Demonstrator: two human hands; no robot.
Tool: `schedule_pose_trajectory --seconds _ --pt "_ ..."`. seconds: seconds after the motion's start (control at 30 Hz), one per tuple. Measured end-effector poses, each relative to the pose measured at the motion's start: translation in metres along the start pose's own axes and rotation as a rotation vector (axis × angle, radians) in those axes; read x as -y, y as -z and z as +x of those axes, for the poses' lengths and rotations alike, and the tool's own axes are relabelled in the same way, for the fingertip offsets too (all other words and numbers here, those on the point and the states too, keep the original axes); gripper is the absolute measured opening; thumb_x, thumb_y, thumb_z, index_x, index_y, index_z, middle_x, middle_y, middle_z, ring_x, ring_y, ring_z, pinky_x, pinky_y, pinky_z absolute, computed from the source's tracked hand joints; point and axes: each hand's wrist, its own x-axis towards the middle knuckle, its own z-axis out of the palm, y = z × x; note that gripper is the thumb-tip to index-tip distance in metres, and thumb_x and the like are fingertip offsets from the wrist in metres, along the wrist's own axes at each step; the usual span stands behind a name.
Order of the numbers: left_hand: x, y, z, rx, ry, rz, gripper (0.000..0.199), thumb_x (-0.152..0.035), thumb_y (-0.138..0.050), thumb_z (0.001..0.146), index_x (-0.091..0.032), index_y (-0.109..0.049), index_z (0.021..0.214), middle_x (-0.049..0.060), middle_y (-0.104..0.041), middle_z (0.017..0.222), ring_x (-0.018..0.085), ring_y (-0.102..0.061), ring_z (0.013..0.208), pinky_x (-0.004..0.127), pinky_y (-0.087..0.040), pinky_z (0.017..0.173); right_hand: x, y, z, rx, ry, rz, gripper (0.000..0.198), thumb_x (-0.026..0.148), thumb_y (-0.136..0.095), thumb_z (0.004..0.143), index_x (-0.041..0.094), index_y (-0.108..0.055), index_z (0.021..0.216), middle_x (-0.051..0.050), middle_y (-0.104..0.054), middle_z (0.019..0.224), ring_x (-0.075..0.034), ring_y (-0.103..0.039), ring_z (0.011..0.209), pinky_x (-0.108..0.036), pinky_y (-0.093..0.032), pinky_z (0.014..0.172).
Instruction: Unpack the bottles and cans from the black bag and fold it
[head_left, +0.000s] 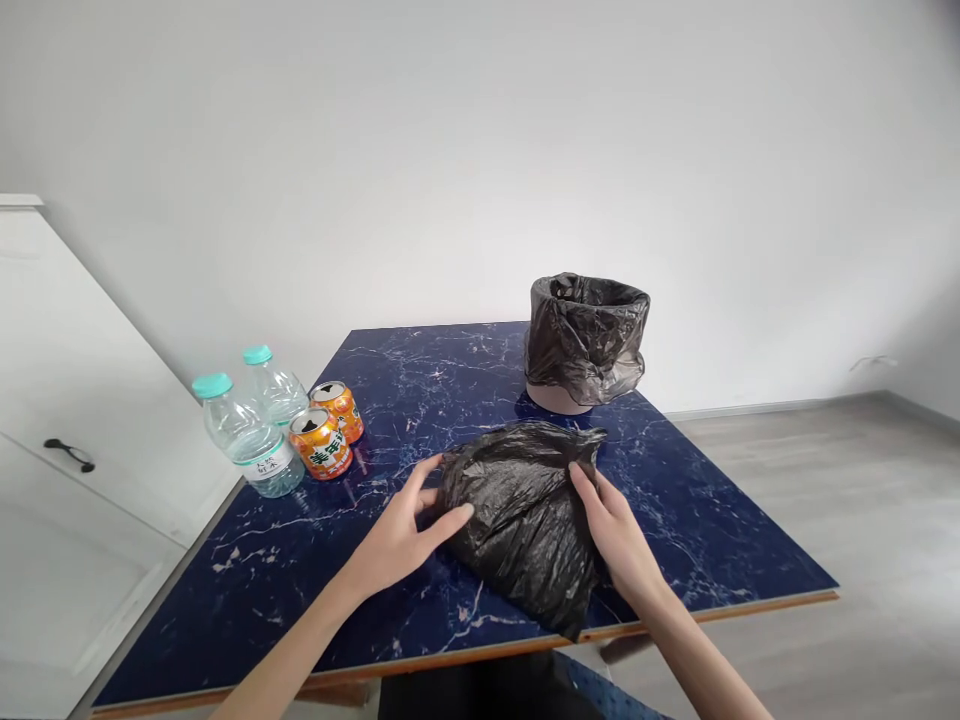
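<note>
- At the far left stands a white cabinet (pixel 67 400) with a dark handle (pixel 69 455), just beside the table edge.
- On the left part of the blue marble table (pixel 712 540) stand two clear water bottles (pixel 247 435) with teal caps, upright and close together.
- Just to the right of them are two orange drink cans (pixel 322 440), upright, touching each other or nearly so.
- The person's left hand (pixel 401 535) lies on the left side of a loose black plastic bag (pixel 525 520); the fingers are spread, and the thumb and forefinger rest on the bag's edge.
- The bag lies crumpled on the table near the front edge, in the middle.
- The right hand (pixel 615 530) pinches the bag's right upper edge, with the fingers together.
- Behind the bag, well apart from it, stands a small bin (pixel 559 398) lined with another black bag (pixel 586 335).
</note>
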Motion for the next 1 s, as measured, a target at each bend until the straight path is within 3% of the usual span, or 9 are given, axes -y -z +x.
schedule_pose_trajectory --seconds 0.07,0.13,0.2,0.33,0.43,0.53,0.6,0.83,1.0 --pt "-0.005 -0.007 0.008 -0.1 -0.06 0.107 0.081 -0.057 -0.066 0.102 -0.03 -0.026 0.167 0.01 -0.072 0.142 0.03 -0.071 0.129 0.05 -0.058 0.112 0.002 0.004 0.007 -0.097 0.077 -0.104 0.081 0.068 -0.053 0.102 0.016 -0.047 0.164 -0.02 -0.065 0.15 -0.038 -0.071 0.128 -0.053 -0.062 0.104" --pt "-0.01 -0.015 0.011 -0.217 -0.168 0.264 0.072 -0.049 -0.063 0.105 -0.033 -0.027 0.165 0.012 -0.06 0.156 0.031 -0.062 0.141 0.051 -0.053 0.118 0.009 0.006 -0.002 -0.221 0.203 -0.245 0.087 0.065 -0.053 0.103 0.014 -0.032 0.171 -0.025 -0.051 0.161 -0.041 -0.064 0.137 -0.057 -0.058 0.11" --pt "-0.012 -0.021 0.01 -0.279 -0.249 0.416 0.06 -0.045 -0.058 0.109 -0.034 -0.034 0.163 0.012 -0.046 0.167 0.033 -0.049 0.153 0.054 -0.047 0.124 0.02 0.004 -0.021 -0.255 0.376 -0.438 0.078 0.057 -0.048 0.108 0.022 -0.026 0.174 -0.021 -0.036 0.172 -0.042 -0.048 0.153 -0.06 -0.052 0.117" --pt "-0.012 -0.027 0.007 -0.244 -0.331 0.586 0.049 -0.042 -0.053 0.112 -0.035 -0.04 0.159 0.009 -0.036 0.174 0.034 -0.034 0.162 0.058 -0.036 0.131 0.039 -0.012 -0.051 0.032 0.683 -0.759 0.065 0.044 -0.041 0.114 0.034 -0.022 0.175 -0.006 -0.029 0.179 -0.038 -0.024 0.166 -0.062 -0.039 0.129" --pt "-0.011 -0.027 0.007 -0.28 -0.353 0.598 0.047 -0.038 -0.05 0.113 -0.033 -0.039 0.158 0.011 -0.037 0.173 0.033 -0.035 0.161 0.058 -0.036 0.13 0.038 -0.029 -0.046 0.266 0.779 -0.913 0.071 0.055 -0.045 0.112 0.031 -0.024 0.175 -0.006 -0.022 0.181 -0.039 -0.012 0.168 -0.07 -0.027 0.132" --pt "-0.007 -0.023 0.001 -0.328 -0.32 0.601 0.044 -0.037 -0.048 0.114 -0.032 -0.04 0.156 0.011 -0.039 0.171 0.033 -0.037 0.16 0.059 -0.037 0.13 0.024 -0.038 -0.027 0.406 0.716 -0.968 0.074 0.069 -0.04 0.109 0.032 -0.031 0.173 -0.007 -0.019 0.182 -0.04 -0.01 0.168 -0.074 -0.019 0.131" --pt "-0.001 -0.018 -0.008 -0.318 -0.283 0.62 0.043 -0.039 -0.05 0.113 -0.033 -0.042 0.156 0.011 -0.04 0.171 0.034 -0.038 0.16 0.06 -0.039 0.129 0.012 -0.038 -0.016 0.394 0.632 -0.993 0.075 0.073 -0.036 0.109 0.032 -0.033 0.172 -0.007 -0.02 0.181 -0.039 -0.012 0.168 -0.074 -0.016 0.131" --pt "0.037 0.002 -0.052 -0.277 -0.179 0.71 0.036 -0.047 -0.055 0.11 -0.034 -0.059 0.143 0.009 -0.05 0.164 0.038 -0.046 0.154 0.065 -0.048 0.12 -0.029 -0.004 0.019 0.099 0.41 -1.121 0.079 0.075 -0.031 0.108 0.028 -0.041 0.17 -0.012 -0.029 0.179 -0.041 -0.022 0.166 -0.073 -0.015 0.13" --pt "0.044 0.01 -0.061 -0.309 -0.152 0.704 0.034 -0.048 -0.055 0.109 -0.033 -0.062 0.139 0.009 -0.058 0.155 0.036 -0.052 0.148 0.064 -0.049 0.119 -0.047 0.034 0.053 -0.042 0.158 -1.193 0.082 0.074 -0.032 0.106 0.024 -0.039 0.171 -0.016 -0.031 0.178 -0.045 -0.023 0.165 -0.076 -0.016 0.127"
